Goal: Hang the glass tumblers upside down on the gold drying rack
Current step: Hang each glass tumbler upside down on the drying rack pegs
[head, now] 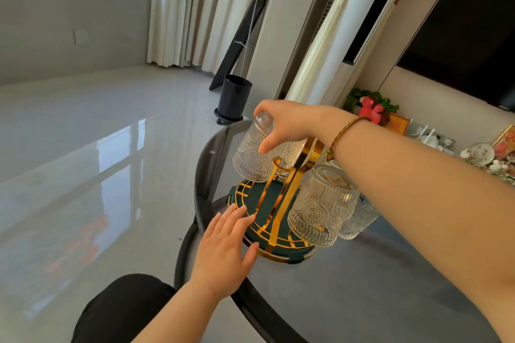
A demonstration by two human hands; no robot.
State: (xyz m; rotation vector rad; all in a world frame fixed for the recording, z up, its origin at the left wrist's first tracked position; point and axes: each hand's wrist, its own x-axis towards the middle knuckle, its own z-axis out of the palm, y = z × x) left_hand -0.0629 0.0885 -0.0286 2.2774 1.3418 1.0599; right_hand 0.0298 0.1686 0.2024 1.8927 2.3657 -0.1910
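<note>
Careful — that tumbler (255, 152) could have slid off the rack (281, 198) if its rim missed the gold arm, or knocked the hung glass (320, 203) beside it. Your right hand (289, 122) pinched its upturned base from above; your left hand (225, 248), fingers spread, steadied the rack's tray on the table (362, 287).

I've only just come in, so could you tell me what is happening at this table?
A person is loading embossed glass tumblers upside down onto a gold drying rack on a round glass table. The right hand grips an inverted tumbler by its base, at the rack's far left arm. The left hand lies flat on the rack's green and gold base tray, seemingly steadying it. Another tumbler already hangs on the near side, and one more shows behind it.
</note>
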